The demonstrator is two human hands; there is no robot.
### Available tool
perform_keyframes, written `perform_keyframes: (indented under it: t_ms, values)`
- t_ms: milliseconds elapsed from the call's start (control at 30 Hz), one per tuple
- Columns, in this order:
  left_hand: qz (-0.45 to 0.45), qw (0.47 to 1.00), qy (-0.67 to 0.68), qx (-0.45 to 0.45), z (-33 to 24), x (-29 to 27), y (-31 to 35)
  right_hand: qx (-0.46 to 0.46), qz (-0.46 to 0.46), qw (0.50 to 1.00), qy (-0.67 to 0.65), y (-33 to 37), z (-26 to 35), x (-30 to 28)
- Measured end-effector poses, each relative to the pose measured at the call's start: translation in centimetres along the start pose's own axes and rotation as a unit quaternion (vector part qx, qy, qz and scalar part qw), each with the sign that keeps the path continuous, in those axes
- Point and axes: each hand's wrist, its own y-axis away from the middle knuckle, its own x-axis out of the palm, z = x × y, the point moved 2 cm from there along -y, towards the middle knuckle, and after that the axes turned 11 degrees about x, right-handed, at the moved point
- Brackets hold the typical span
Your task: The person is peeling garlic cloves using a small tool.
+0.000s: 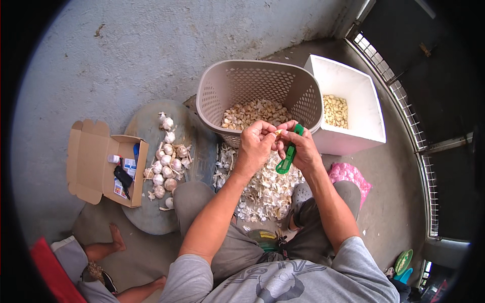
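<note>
My left hand [256, 146] pinches a small pale garlic clove [278, 133] with its thumb and forefinger. My right hand [301, 149] meets it there, its thumb and finger at the clove as well. A green box cutter [286, 159] is tucked in my right hand and slants down out of the palm; its blade cannot be made out. Both hands are over the near rim of a brown plastic basket [258, 64], which holds many unpeeled cloves [256, 112]. Below them, a heap of papery garlic skins [268, 194] covers the floor between my feet.
A white foam box [366, 108] with peeled cloves [335, 110] stands right of the basket. Whole garlic bulbs [165, 160] lie on a round grey table [139, 222] at left, beside an open cardboard box [88, 161]. A pink bag [350, 174] rests by my right knee. Another person's legs [103, 250] show lower left.
</note>
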Motion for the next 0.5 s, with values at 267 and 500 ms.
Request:
perform_keyframes:
  t_ms: [267, 500]
  values:
    - [-0.010, 0.999, -0.047, -0.008, 0.1, -0.4, -0.1, -0.057, -0.047, 0.982, 0.176, 0.3, 0.2, 0.3]
    - [0.013, 0.994, -0.106, -0.006, -0.2, -0.1, 0.0, -0.057, -0.052, 0.936, 0.343, 0.9, 1.8, -0.6]
